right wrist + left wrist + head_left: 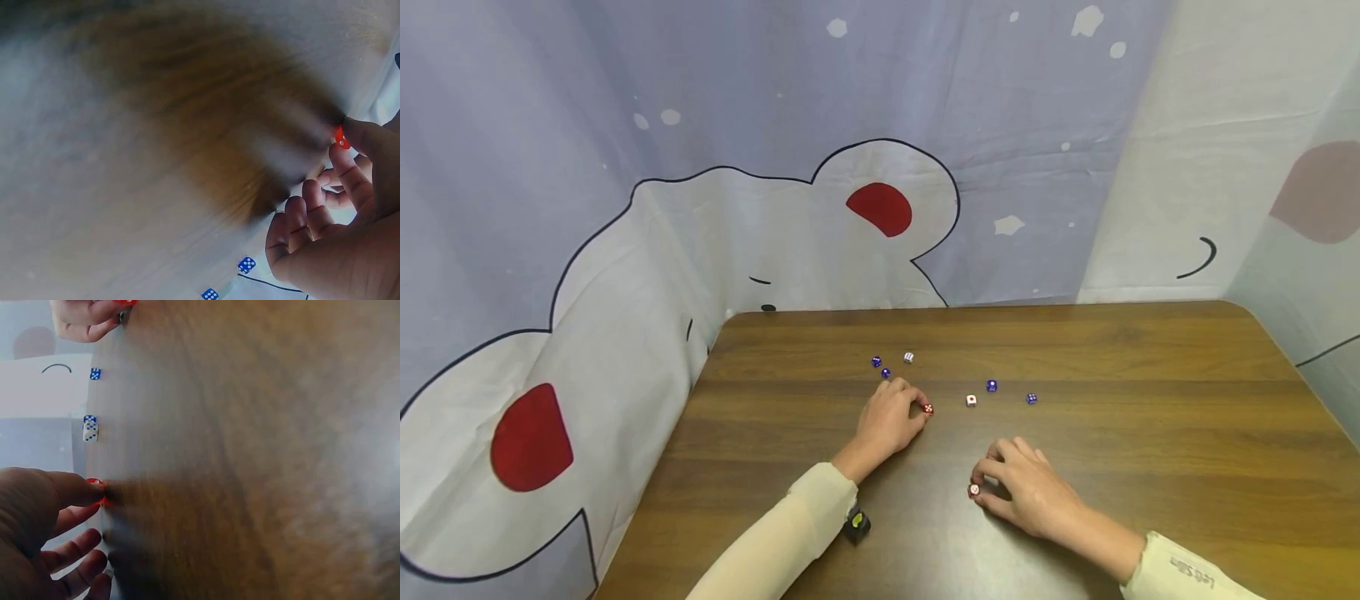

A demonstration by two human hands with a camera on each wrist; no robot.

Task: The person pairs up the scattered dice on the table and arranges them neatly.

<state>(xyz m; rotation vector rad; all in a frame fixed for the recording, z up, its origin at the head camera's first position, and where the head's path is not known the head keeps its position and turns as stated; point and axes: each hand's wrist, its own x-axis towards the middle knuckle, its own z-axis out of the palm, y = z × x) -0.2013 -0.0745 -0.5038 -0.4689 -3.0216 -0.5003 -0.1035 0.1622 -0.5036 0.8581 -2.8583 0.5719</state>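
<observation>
- Where the left hand (887,419) rests farther out on the tabletop (1187,400), its thumb and forefinger pinch a red die (928,409).
- The right hand (1030,490), nearer the person, pinches a second red die (974,490) at its fingertips; whether that one touches the wood is hard to tell.
- Two blue dice (886,373) lie just beyond the left fingers.
</observation>
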